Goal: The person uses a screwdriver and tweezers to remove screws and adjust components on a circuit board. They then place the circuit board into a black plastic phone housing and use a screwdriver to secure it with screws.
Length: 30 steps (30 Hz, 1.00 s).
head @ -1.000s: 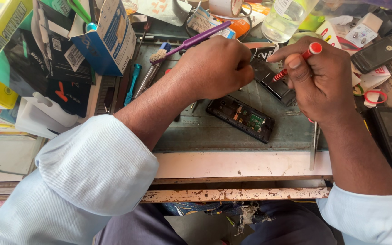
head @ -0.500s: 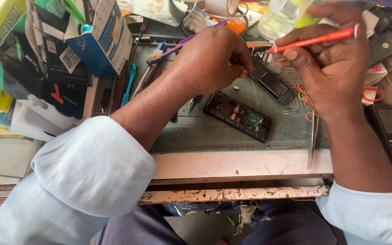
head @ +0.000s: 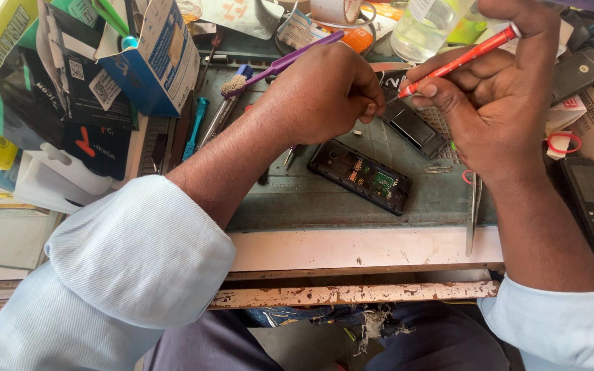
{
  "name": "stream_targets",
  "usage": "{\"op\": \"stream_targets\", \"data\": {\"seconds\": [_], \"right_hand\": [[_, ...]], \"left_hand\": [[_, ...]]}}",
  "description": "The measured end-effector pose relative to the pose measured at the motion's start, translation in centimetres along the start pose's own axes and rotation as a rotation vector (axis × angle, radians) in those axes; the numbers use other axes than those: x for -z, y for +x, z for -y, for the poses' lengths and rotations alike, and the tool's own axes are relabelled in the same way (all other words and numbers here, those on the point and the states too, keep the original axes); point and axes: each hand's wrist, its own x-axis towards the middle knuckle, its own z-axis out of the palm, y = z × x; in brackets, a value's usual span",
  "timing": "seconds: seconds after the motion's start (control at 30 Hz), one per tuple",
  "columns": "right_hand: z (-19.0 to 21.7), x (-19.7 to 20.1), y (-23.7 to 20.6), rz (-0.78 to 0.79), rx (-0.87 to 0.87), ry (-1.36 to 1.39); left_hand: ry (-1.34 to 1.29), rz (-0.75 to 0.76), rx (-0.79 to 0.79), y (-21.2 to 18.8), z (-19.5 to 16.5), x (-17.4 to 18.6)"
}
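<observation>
My right hand [head: 496,103] grips a thin red screwdriver [head: 458,60], its tip aimed left at my left fingertips. My left hand [head: 321,93] is closed, pinching something tiny at thumb and forefinger; what it is cannot be told. A purple toothbrush [head: 280,65] runs under or behind that hand. Below both hands an opened black phone [head: 360,176] lies on the green mat [head: 297,199] with its circuit board showing. A black phone part [head: 410,127] lies just under the fingertips.
Cardboard boxes [head: 152,55] and packets pile up at the left. Metal tweezers [head: 474,209] lie by my right wrist. A black keypad phone [head: 592,206] sits at the right edge, a clear bottle [head: 427,27] and tape roll [head: 335,10] at the back.
My right hand has turned the red screwdriver from pointing up-right near the fist to lying slanted, tip meeting my left fingertips. The left hand has barely moved.
</observation>
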Motion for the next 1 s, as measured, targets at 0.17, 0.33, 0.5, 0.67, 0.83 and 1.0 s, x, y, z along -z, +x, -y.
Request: {"op": "stream_targets", "data": {"seconds": [0.17,0.33,0.5,0.67,0.83,1.0], "right_hand": [[0.44,-0.28,0.21,-0.007,-0.013,0.043],[0.39,-0.25,-0.05,0.003,0.006,0.008],[0.31,0.14,0.18,0.027,0.029,-0.011],[0.55,0.02,0.53,0.025,0.064,-0.033],[0.45,0.0,0.4,-0.014,0.092,-0.077],[-0.34,0.39,-0.2,-0.007,0.063,-0.025]], "left_hand": [[-0.003,0.0,0.001,-0.03,-0.02,-0.02],[-0.03,-0.005,-0.007,-0.07,0.02,-0.12],[-0.046,-0.006,-0.002,-0.02,0.05,-0.02],[-0.085,0.0,0.009,-0.1,0.03,0.08],[-0.131,-0.001,-0.004,-0.07,-0.06,-0.03],[-0.132,-0.004,0.029,-0.04,-0.22,-0.06]]}}
